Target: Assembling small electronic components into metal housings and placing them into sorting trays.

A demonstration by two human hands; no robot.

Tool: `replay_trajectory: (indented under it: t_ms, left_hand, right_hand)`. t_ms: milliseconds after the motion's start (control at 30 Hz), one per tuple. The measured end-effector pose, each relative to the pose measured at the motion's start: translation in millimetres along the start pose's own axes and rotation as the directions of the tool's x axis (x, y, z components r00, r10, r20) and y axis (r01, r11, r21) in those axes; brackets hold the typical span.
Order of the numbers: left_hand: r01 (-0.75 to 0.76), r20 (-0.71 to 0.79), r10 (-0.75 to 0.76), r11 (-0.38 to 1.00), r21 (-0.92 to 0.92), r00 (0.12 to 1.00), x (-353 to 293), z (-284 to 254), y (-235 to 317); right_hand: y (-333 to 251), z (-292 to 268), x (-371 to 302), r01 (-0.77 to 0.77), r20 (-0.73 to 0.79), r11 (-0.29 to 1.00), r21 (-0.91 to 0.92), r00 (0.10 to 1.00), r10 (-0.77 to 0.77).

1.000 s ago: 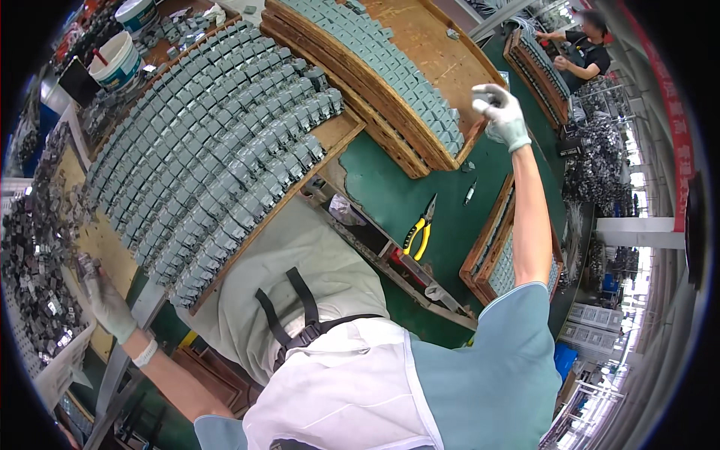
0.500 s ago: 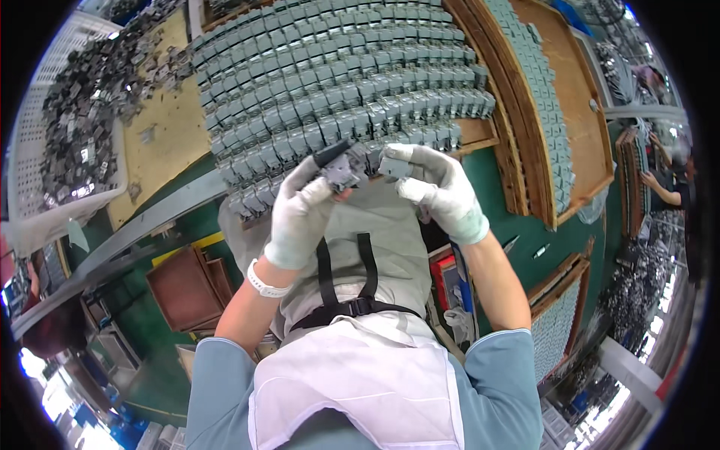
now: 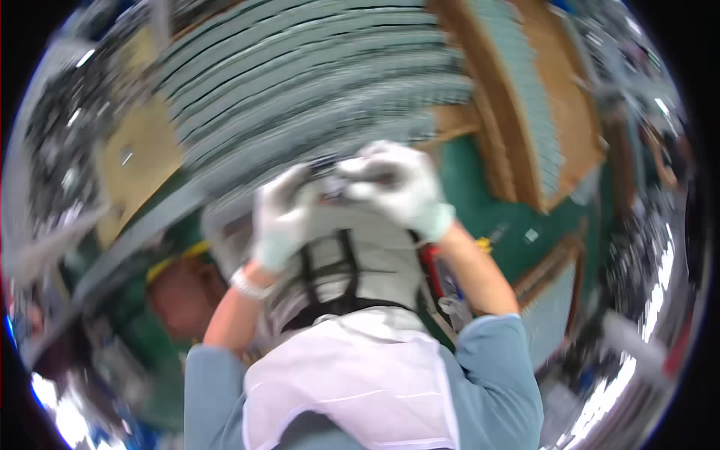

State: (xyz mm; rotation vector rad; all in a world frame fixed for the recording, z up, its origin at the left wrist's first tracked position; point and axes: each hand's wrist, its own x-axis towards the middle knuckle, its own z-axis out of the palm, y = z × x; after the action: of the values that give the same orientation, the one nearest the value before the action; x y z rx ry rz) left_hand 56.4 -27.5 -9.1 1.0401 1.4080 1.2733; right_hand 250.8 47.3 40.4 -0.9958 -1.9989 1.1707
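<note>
Both of my hands wear white gloves and meet above my lap, smeared by motion. My left hand [image 3: 283, 214] is closed on a small grey metal part [image 3: 331, 184] with a dark piece along its top. Against that part, from the right, come the pinched fingers of my right hand [image 3: 401, 187]. A small grey block shows in the right fingers in the earlier frame; now those fingers mostly cover it. Just beyond my hands lie long rows of grey-green blocks [image 3: 315, 71], packed side by side.
At the right stand wooden trays [image 3: 574, 112], one with a strip of the same blocks. A tan board [image 3: 142, 154] and a white basket [image 3: 37, 232] of metal pieces are on the left. Brown trays [image 3: 185, 296] lie lower left. Another person's arm [image 3: 660, 161] shows far right.
My right hand has moved left, bringing the small grey block up to the metal part in my left hand. The view has shifted and blurred.
</note>
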Motion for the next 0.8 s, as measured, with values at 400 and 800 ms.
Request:
replay_trajectory:
  t_ms: [400,800]
  left_hand:
    - [0.058,0.416,0.015,0.985,-0.164,0.909,3,1,6]
    - [-0.344,0.003,0.377,0.840,0.419,0.926,-9,52,21]
  right_hand:
    - [19,5,-39,-0.023,-0.026,0.997,0.078,0.999,0.025]
    - [6,10,-52,-0.122,-0.243,0.966,0.229,0.953,0.178]
